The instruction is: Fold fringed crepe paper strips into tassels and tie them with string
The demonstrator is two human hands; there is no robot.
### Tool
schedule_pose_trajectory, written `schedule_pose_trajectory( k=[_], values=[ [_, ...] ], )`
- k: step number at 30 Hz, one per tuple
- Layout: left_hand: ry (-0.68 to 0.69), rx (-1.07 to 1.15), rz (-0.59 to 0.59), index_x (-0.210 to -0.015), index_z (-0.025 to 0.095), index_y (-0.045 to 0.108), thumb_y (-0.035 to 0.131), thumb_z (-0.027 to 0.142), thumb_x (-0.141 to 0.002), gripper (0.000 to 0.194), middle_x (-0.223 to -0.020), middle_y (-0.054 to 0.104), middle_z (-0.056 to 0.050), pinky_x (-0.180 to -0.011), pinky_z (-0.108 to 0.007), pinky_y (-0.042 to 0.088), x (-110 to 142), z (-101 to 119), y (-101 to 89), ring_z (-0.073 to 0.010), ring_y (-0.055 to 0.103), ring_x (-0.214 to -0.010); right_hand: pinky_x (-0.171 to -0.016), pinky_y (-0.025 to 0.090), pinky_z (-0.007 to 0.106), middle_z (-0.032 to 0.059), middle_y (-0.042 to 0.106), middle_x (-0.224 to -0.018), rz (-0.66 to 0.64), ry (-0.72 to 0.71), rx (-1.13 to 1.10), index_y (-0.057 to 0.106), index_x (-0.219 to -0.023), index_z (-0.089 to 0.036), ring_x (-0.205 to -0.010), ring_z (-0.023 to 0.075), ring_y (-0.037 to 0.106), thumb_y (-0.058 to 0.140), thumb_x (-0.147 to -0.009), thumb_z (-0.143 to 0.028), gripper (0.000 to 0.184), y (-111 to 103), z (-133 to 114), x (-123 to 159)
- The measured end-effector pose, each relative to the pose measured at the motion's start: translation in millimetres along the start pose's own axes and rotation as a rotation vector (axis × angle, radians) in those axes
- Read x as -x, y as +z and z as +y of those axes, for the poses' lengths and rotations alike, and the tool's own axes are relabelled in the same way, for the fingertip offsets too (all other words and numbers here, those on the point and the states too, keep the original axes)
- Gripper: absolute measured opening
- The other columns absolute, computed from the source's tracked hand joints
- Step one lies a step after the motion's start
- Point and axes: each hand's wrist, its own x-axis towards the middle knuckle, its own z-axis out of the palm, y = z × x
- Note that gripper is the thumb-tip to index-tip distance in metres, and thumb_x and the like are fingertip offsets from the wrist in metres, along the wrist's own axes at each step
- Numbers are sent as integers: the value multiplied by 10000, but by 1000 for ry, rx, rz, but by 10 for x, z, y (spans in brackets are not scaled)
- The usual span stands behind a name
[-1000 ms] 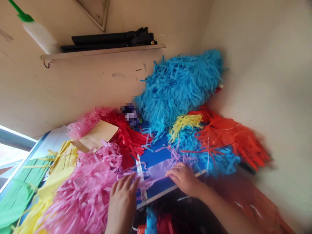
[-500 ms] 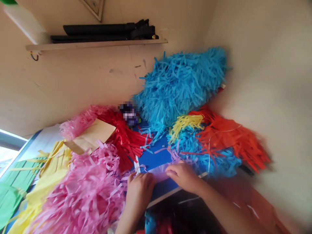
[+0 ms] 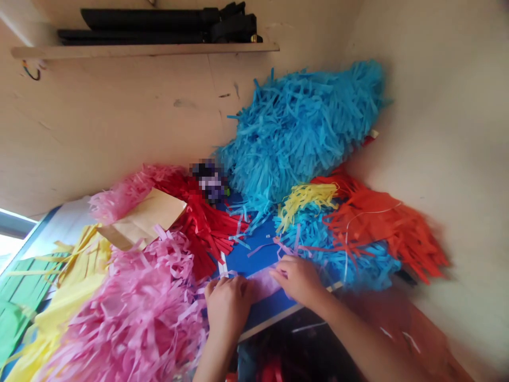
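My left hand (image 3: 228,303) and my right hand (image 3: 297,281) lie close together on a sheet of lilac paper (image 3: 259,284), with fingers curled against it. The sheet rests on a blue board (image 3: 251,254) with a white strip along its edge. Pink paper fringe (image 3: 131,297) heaps up just left of my left hand. Beyond my right hand sit blue fringe (image 3: 350,260) and orange-red fringe (image 3: 385,233). A large mound of blue fringe (image 3: 298,127) rises at the back, and red fringe (image 3: 202,228) lies beyond my left hand.
Yellow fringe (image 3: 306,196) tops the blue strands, and a kraft paper sheet (image 3: 143,220) lies on the pink and red. Green paper (image 3: 24,286) sits far left. Walls close in behind, below a shelf (image 3: 143,49) holding black objects (image 3: 159,21).
My left hand has moved right, onto the lilac paper beside my right hand. The view has tipped lower, so the shelf sits higher in the picture.
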Motion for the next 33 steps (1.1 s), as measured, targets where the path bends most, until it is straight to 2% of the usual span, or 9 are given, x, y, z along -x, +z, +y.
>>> schedule_pose_trajectory(
  k=[5, 20, 23, 24, 26, 29, 31, 33],
  values=[
    [-8, -44, -16, -719, 229, 710, 494, 348, -950, 338, -737, 751, -43, -797, -376, 358, -17, 15, -10, -240, 690, -844, -582, 347, 260, 6, 690, -746, -42, 38, 7, 677, -669, -210, -678, 160, 625, 714, -841, -281, 189, 28, -5, -47],
    [-13, -142, -11, -714, 220, 710, 480, 341, -945, 348, -698, 733, -77, -749, -381, 354, -51, 88, -40, -269, 696, -815, -607, 390, 272, -3, 713, -758, -56, 92, 32, 679, -666, -231, -713, 171, 655, 722, -838, -308, 193, 5, -28, -84],
    [-26, -157, 43, -849, 211, 722, 490, 345, -958, 290, -802, 750, -85, -827, -427, 371, -29, 107, -52, -289, 684, -871, -602, 395, 266, -6, 708, -748, -55, 86, 37, 658, -670, -230, -713, 171, 663, 729, -838, -306, 198, 21, -43, -79],
    [13, -160, 82, -952, 208, 719, 501, 320, -959, 246, -912, 757, -96, -866, -447, 368, -25, 109, -54, -300, 670, -936, -601, 398, 265, -7, 709, -747, -51, 82, 41, 657, -701, -231, -714, 174, 667, 735, -835, -307, 172, 27, -46, -78],
    [194, -161, 123, -1090, 217, 686, 519, 225, -950, 218, -1079, 734, -94, -909, -451, 367, -21, 102, -49, -294, 635, -1026, -612, 411, 267, 1, 718, -771, -35, 71, 54, 660, -812, -230, -730, 188, 678, 752, -822, -302, 118, 29, -31, -84],
    [465, -158, 66, -969, 238, 698, 511, 107, -928, 232, -972, 734, -46, -893, -423, 391, -15, 69, -29, -247, 639, -946, -646, 439, 291, 43, 728, -848, 6, 64, 88, 645, -946, -211, -773, 224, 688, 755, -811, -254, 180, -48, 77, -115],
    [489, -160, 53, -902, 244, 705, 508, 77, -912, 258, -895, 731, -31, -949, -459, 374, 10, 46, -23, -236, 647, -895, -676, 457, 319, 76, 726, -895, 46, 71, 108, 644, -972, -196, -804, 250, 687, 738, -812, -214, 187, -170, 179, -121],
    [489, -168, 61, -949, 234, 714, 511, 64, -884, 273, -934, 733, -51, -1012, -509, 337, 59, 38, -35, -251, 649, -922, -761, 471, 361, 107, 718, -1012, 109, 72, 116, 645, -1035, -192, -911, 274, 676, 700, -837, -199, 206, -313, 240, -78]
  ],
)
